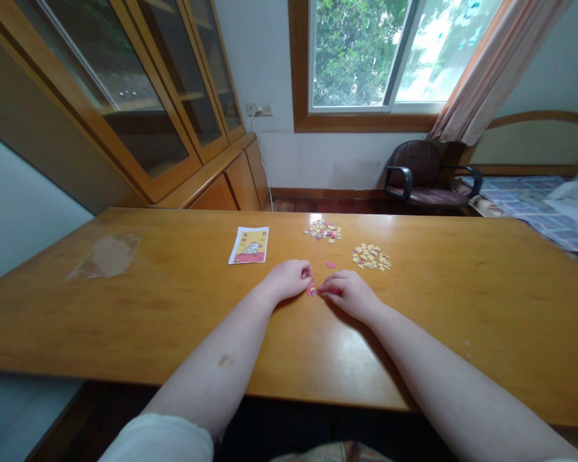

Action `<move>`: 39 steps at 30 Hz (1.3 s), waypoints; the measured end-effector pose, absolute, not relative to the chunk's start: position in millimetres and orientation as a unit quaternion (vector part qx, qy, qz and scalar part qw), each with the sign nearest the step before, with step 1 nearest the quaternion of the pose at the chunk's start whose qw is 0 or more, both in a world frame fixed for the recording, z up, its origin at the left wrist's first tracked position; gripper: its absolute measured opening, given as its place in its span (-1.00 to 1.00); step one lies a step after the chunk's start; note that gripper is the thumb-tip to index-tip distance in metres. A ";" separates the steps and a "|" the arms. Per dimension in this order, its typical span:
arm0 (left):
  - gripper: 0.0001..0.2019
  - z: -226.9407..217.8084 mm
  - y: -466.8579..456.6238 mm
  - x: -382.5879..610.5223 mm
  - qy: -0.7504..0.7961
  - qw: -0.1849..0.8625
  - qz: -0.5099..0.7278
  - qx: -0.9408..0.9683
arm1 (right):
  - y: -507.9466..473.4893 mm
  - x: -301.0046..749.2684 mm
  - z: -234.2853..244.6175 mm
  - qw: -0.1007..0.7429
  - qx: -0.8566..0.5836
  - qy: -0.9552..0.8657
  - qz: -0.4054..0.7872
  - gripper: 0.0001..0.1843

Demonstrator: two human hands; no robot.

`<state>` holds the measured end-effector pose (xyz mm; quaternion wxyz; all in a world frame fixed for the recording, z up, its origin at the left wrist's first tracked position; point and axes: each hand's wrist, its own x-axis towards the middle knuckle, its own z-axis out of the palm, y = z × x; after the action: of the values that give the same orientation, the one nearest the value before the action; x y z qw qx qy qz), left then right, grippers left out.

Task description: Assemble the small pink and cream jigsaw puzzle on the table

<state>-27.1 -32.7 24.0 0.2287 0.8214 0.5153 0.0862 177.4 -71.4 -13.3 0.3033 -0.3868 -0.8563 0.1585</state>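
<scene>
Several joined pink jigsaw puzzle pieces [311,290] lie on the wooden table between my hands. My left hand [293,280] rests at their left side, its fingers curled and pressed on the pieces. From the right, my right hand [347,292] pinches a pink puzzle piece [335,290] close to the joined ones; my fingers partly hide it. Just beyond my hands lies one loose pink piece [330,264]. Farther off are a mixed pile of pieces [324,231] and, right of it, a pile of yellow pieces [370,256].
A picture card [249,246] with a white animal on yellow and pink lies to the left. Beyond it on the left is a clear plastic bag [106,255]. The table [173,321] ends at a near edge by my body. A chair [417,173] stands past the far edge.
</scene>
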 end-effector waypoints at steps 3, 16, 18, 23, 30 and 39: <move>-0.92 26.1 -34.1 -26.7 0.504 0.233 0.058 0.830 | -69.8 176.9 -15.3 0.294 -0.385 -0.862 0.149 -0.90; -0.90 24.4 -33.1 -23.9 0.501 0.229 0.034 0.834 | -69.5 174.1 -19.4 0.269 -0.397 -0.864 0.155 -0.90; -0.90 24.0 -32.7 -24.1 0.498 0.229 0.034 0.836 | -69.1 173.9 -20.1 0.267 -0.397 -0.865 0.155 -0.90; -0.91 23.7 -32.3 -24.5 0.496 0.231 0.033 0.836 | -68.7 174.2 -20.8 0.262 -0.402 -0.865 0.147 -0.91; -0.90 24.4 -32.3 -24.5 0.500 0.235 0.032 0.833 | -70.7 173.0 -17.8 0.247 -0.405 -0.870 0.137 -0.88; -0.91 24.4 -32.6 -26.8 0.493 0.237 0.048 0.835 | -67.2 183.6 -10.8 0.257 -0.552 -0.789 0.082 -0.85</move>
<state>-26.8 -32.6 24.4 0.2373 0.8355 0.4934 0.0476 183.6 -67.2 -10.8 0.2574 -0.5524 -0.7886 0.0818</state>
